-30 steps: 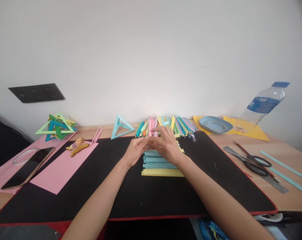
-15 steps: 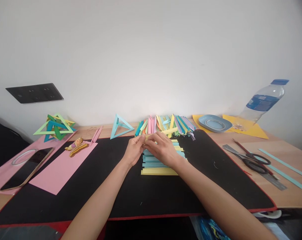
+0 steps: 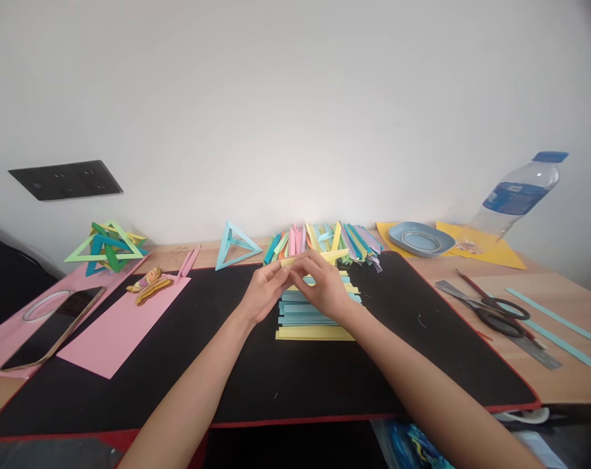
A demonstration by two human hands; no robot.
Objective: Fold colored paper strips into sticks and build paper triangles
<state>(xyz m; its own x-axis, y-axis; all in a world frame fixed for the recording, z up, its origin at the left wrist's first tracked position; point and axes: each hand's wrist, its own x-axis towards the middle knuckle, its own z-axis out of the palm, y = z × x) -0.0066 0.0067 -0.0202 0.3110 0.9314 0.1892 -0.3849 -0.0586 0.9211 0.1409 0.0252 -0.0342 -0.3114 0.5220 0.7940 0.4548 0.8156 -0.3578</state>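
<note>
Head view: our grip is pinched at left hand (image 3: 262,293) and right hand (image 3: 322,284), both clamped on a yellow paper strip (image 3: 336,255), strip row (image 3: 305,311) below the grip. Probably light, bendy, easily creased; we'd hold ends gently.

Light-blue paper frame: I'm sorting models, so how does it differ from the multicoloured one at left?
The light-blue frame is one colour; the multicoloured model mixes greens, blue and yellow. The frame is a single shape; the model interlaces several. Both are open and angular.
</note>
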